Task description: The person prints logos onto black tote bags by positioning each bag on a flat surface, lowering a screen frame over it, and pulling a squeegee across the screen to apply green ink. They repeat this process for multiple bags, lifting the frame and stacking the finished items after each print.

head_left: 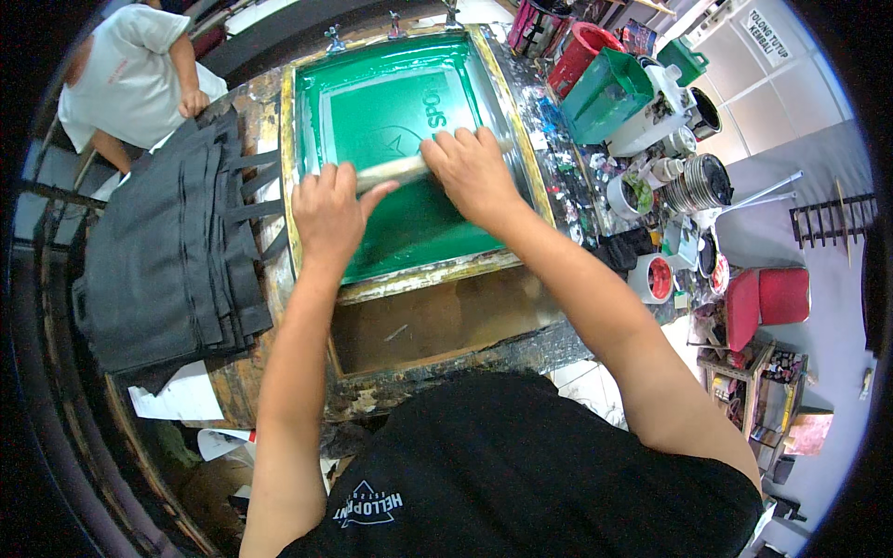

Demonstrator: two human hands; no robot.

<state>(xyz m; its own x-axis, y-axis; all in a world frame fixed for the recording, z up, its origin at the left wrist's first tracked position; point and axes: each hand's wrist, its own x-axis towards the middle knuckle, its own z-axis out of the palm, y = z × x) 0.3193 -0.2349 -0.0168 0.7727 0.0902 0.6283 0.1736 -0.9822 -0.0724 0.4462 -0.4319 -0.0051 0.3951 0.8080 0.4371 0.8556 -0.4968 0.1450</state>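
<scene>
A screen-printing frame (419,282) with worn wooden sides lies on the table in front of me. Green ink covers its mesh (372,112), where a star and lettering show. Across the mesh is a pale-handled squeegee (395,173), slightly tilted up to the right. My left hand (327,212) is closed round its left end, thumb stretched along the handle. My right hand (468,175) grips it farther right, fingers over the top. The squeegee's lower edge is blurred and partly hidden by my hands.
Black fabric bags (172,251) are stacked left of the frame, straps toward it. Beyond them is a person in a white shirt (139,70). Metal clamps (395,26) hold the far edge. Along the right stand a green container (606,98), a red bucket (584,58) and several ink tubs (651,279).
</scene>
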